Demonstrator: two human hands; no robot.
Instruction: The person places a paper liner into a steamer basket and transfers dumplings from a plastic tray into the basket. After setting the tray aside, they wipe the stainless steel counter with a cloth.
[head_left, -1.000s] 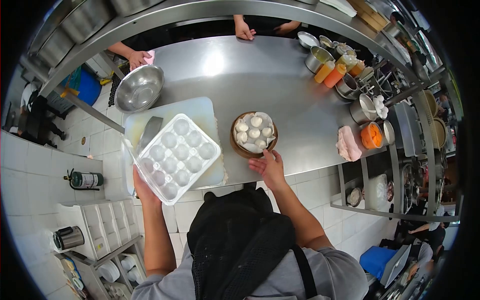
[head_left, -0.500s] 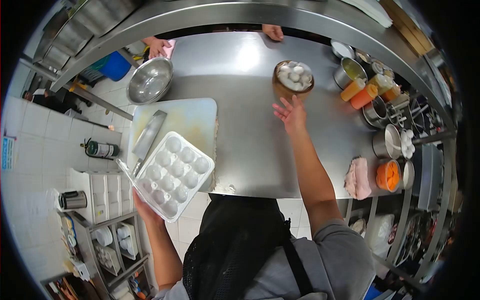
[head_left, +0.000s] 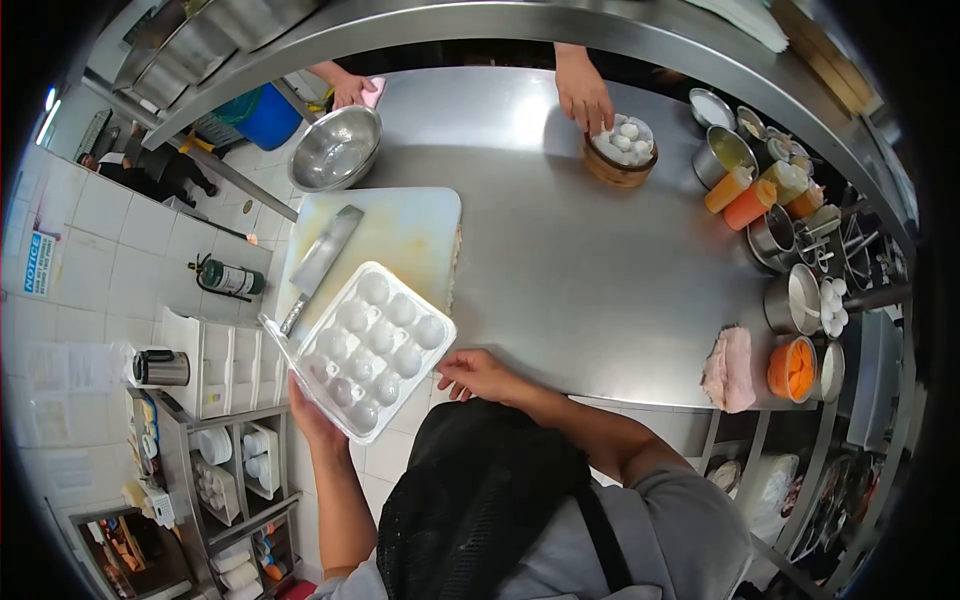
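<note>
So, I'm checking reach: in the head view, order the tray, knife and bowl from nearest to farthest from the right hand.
1. Tray, just left of the right hand.
2. Knife, farther left, on the board.
3. Bowl, left, beyond the board.

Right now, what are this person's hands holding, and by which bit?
The left hand holds the plastic tray by its lower-left edge, partly underneath; the right hand looks empty.
</note>
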